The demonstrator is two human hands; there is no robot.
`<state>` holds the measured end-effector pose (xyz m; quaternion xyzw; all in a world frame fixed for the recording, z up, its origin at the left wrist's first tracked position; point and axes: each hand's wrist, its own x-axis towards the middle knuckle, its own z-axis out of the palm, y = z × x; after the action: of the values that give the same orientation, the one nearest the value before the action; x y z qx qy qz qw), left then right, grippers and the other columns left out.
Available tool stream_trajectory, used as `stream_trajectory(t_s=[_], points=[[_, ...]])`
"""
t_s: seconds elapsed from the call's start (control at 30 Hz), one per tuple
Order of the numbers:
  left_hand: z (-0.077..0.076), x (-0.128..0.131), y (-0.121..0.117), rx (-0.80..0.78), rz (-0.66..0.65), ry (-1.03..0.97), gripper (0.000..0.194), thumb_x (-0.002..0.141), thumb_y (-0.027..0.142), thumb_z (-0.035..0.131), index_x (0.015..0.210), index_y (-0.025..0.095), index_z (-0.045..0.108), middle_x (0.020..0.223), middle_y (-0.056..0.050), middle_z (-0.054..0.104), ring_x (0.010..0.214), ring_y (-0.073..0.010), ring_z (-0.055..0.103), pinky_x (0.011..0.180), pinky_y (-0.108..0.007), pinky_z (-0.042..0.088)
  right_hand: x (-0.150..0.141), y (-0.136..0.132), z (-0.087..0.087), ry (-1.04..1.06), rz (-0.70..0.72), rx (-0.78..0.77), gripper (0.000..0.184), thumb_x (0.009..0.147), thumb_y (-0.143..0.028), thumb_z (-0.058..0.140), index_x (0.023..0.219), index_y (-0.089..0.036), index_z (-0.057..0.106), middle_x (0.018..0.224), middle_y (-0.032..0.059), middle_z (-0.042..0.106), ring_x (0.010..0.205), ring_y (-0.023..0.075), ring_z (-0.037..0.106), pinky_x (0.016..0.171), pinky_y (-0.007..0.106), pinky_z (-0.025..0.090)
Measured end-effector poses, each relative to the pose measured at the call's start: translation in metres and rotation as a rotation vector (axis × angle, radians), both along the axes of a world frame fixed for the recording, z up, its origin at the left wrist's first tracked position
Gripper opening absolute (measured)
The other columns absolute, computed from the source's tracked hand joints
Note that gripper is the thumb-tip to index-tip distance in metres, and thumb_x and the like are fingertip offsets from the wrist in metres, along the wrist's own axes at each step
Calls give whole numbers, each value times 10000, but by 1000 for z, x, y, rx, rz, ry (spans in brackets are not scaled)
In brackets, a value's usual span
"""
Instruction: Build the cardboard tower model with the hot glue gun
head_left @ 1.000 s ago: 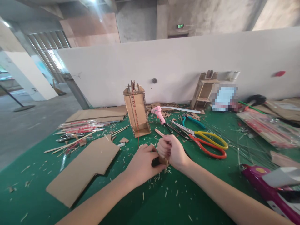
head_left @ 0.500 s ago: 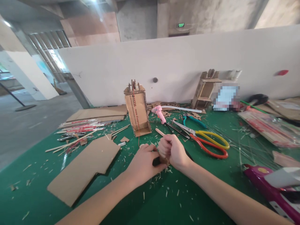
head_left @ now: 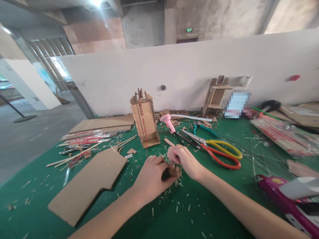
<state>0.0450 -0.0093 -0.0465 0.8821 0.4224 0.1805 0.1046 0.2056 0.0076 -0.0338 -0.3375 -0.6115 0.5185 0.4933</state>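
My left hand (head_left: 155, 176) is curled around a small brown piece that looks like cardboard (head_left: 178, 172), low over the green table. Most of that piece is hidden by the fingers. Just right of it, my right hand (head_left: 183, 160) is closed around a pale wooden stick (head_left: 169, 142), whose flat end sticks out toward the far left. Below the right fingers, a thin dark part meets the brown piece; I cannot tell whether it belongs to the stick. A cardboard stand (head_left: 145, 121) with an orange thread stands beyond my hands.
Cut cardboard (head_left: 89, 186) lies at left, near wooden sticks (head_left: 77, 153). A pink glue gun (head_left: 168, 123), teal pliers (head_left: 205, 130) and scissors with red and yellow handles (head_left: 220, 156) lie beyond. At right is a purple tool (head_left: 276, 192). Scraps litter the green table (head_left: 199, 212).
My right hand has tilted and lowered a little, and more of the brown piece and the thin dark part shows below it. The left hand keeps its hold. The view has shifted slightly.
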Motion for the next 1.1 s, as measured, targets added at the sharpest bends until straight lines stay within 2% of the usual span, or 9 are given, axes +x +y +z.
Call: stream_trajectory(t_s=[0.13, 0.2, 0.33, 0.43, 0.57, 0.73, 0.83, 0.9, 1.1], points=[[-1, -1, -2, -24, 39, -30, 236, 784, 405, 643, 899, 199, 644, 936, -64, 595, 930, -266, 536, 858, -430, 422, 26, -13, 30, -275, 26, 96, 260, 867, -281, 561, 616, -214, 573, 606, -20, 511, 598, 140, 407, 567, 280, 279], [4, -6, -1, -51, 32, -57, 296, 772, 419, 652, 971, 202, 621, 967, -62, 603, 950, -267, 539, 851, -422, 431, 37, -21, 41, -608, 37, 209, 244, 887, -296, 545, 657, -225, 581, 586, -30, 495, 547, 128, 406, 528, 277, 260], [19, -25, 11, -71, 81, -139, 206, 895, 367, 491, 1019, 223, 571, 1009, -45, 612, 915, -212, 561, 788, -350, 451, 48, -28, 43, -794, -62, 262, 231, 896, -297, 531, 686, -227, 595, 594, -19, 563, 496, 116, 458, 491, 266, 317], [25, -42, 26, -34, 206, -53, 201, 913, 337, 447, 792, 208, 543, 877, -26, 603, 816, -198, 566, 691, -328, 429, 48, -22, 29, -511, -215, 54, 170, 901, -342, 519, 833, -223, 619, 733, 23, 664, 595, 152, 595, 529, 277, 449], [19, -54, 36, 49, 229, 54, 347, 927, 448, 413, 720, 194, 527, 810, -31, 588, 815, -211, 564, 644, -317, 414, 40, -15, 12, 171, -280, -373, 140, 840, -285, 610, 940, -191, 583, 945, 77, 687, 892, 200, 659, 648, 284, 533], [7, -55, 37, 78, 151, 86, 290, 919, 435, 434, 880, 219, 624, 947, -44, 617, 935, -245, 559, 778, -375, 444, 29, -22, 7, 448, -89, -562, 246, 779, -135, 599, 1021, -181, 602, 772, -25, 563, 649, 75, 534, 575, 205, 475], [5, -53, 37, -7, 209, 5, 219, 892, 390, 489, 814, 214, 594, 870, -33, 631, 850, -234, 581, 721, -370, 463, 23, -27, 2, 280, -68, -475, 106, 840, -263, 556, 903, -184, 586, 602, -77, 352, 501, 64, 336, 484, 199, 387], [5, -51, 38, -48, 267, -107, 176, 882, 378, 510, 871, 212, 567, 818, -26, 645, 781, -215, 604, 670, -348, 479, 20, -29, -1, 20, -130, -333, 192, 872, -378, 532, 810, -197, 532, 601, -81, 302, 487, 71, 305, 461, 209, 337], [15, -38, 30, -285, 197, -670, 240, 838, 338, 600, 1033, 197, 601, 921, -53, 708, 840, -187, 684, 748, -317, 547, 13, -33, -5, -701, -291, 172, 220, 948, -314, 399, 792, -204, 507, 585, -44, 440, 517, 113, 380, 506, 256, 281]])
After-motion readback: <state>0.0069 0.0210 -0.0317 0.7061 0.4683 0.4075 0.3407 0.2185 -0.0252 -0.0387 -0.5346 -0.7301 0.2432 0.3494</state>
